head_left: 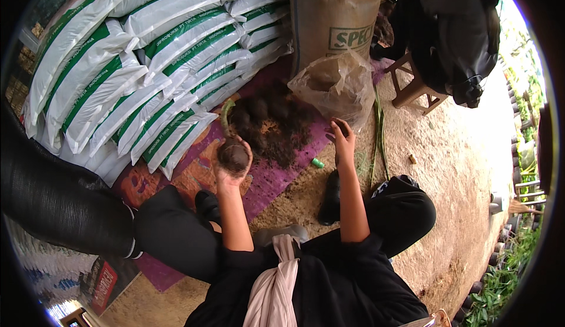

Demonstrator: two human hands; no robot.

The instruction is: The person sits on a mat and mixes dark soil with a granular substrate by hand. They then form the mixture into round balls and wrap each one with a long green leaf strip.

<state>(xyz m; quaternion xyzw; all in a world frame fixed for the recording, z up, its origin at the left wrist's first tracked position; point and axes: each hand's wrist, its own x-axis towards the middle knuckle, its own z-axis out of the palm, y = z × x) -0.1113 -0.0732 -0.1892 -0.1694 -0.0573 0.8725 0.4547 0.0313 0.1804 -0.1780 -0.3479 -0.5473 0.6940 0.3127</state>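
Observation:
My left hand (240, 178) is closed around a round, dark brown soil ball (232, 156), cupping it from below and the side. A pale green stem (225, 115) rises from the ball's upper left. My right hand (343, 140) is raised with fingers apart and nothing visible in it. Its fingertips are close to the lower edge of a crumpled clear plastic bag (335, 85); whether they touch it I cannot tell. Between and beyond my hands, a heap of dark soil (282, 144) with several similar round balls (259, 108) lies on a purple patterned mat (273, 177).
Stacked white-and-green sacks (176, 38) fill the far left. A large tan sack (335, 3) stands behind the plastic bag. Another person (447, 32) sits on a brown stool (415, 88) at far right. A small green roll (318, 163) and long green leaves (378, 133) lie near my right arm.

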